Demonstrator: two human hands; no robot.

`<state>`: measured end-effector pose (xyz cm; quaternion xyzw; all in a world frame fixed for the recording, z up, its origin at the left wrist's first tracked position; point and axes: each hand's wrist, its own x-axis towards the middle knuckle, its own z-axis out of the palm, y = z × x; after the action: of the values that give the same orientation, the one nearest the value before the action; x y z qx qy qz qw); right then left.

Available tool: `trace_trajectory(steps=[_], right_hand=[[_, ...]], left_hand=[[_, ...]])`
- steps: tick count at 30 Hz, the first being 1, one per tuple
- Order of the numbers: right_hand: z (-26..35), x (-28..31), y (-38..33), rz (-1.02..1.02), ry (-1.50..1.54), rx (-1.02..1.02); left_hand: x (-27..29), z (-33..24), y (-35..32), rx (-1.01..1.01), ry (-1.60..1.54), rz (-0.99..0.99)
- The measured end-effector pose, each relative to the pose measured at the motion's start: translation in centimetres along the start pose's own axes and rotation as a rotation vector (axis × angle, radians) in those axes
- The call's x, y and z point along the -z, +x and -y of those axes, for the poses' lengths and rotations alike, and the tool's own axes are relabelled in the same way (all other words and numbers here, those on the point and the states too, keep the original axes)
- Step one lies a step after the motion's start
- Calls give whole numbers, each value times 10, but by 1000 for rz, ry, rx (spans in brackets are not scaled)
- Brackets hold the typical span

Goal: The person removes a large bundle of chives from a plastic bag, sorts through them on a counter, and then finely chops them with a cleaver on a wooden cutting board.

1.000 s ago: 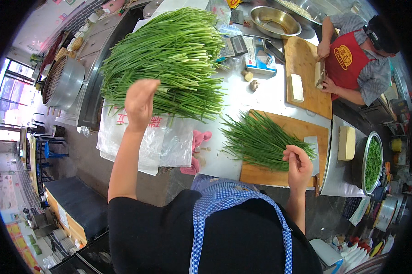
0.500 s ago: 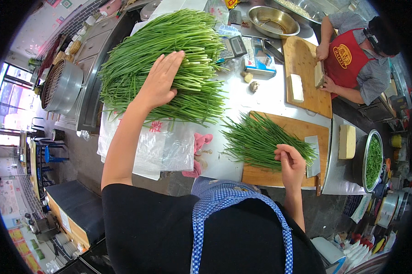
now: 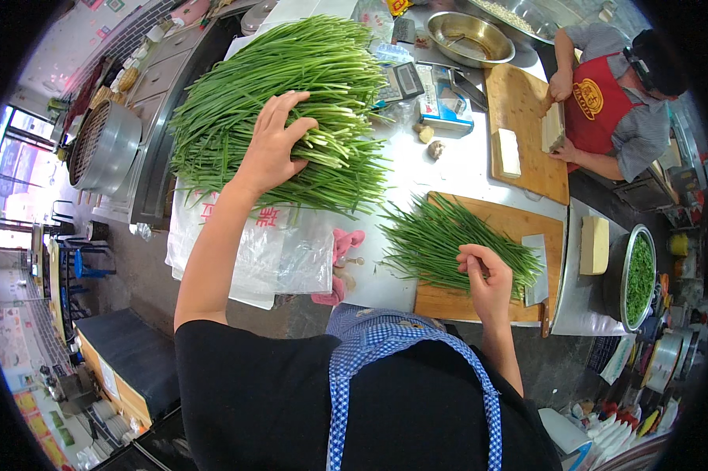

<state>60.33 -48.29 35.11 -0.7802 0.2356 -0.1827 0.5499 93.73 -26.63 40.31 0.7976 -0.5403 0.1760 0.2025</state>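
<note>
The left hand [image 3: 269, 153] is spread wide, thumb well apart from the fingers, and lies over the pale cut ends of a big heap of chives [image 3: 291, 74]; whether any stalks are pinched under the palm I cannot tell. The right hand [image 3: 491, 286] is loosely curled, thumb near the forefinger, at the near side of a smaller bunch of chives [image 3: 452, 239]; its palm is hidden, so I cannot tell whether it grips any of them. That bunch lies across a wooden board [image 3: 448, 304], its leafy tips reaching past the left edge onto the metal table [image 3: 385, 290]. A cleaver [image 3: 535, 275] rests on the board just beyond the bunch, on the right. The big heap sits on the table to the left, with a white plastic bag [image 3: 244, 259] at its near edge and a pink cloth [image 3: 344, 243] beside the bag. The step in hand looks like taking up or sorting a handful from the heap. The next move, I judge, calls for the left fingers to close around the pale ends, keeping the stalks level and in line. Farther off on the right, a co-worker [image 3: 617, 110] holds a white block [image 3: 552, 125] at another board [image 3: 527, 98], and a bowl contains chopped greens [image 3: 641, 282].
</note>
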Motion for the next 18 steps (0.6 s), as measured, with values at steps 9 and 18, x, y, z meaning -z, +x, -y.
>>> trace_trajectory(steps=[9,18], right_hand=[[-8,0,-7,-1,-17,-20],[-11,-11,-9,19,-10,17]], left_hand=[[4,12,9,90,-196,144],[-8,19,8,-13,-48,163]])
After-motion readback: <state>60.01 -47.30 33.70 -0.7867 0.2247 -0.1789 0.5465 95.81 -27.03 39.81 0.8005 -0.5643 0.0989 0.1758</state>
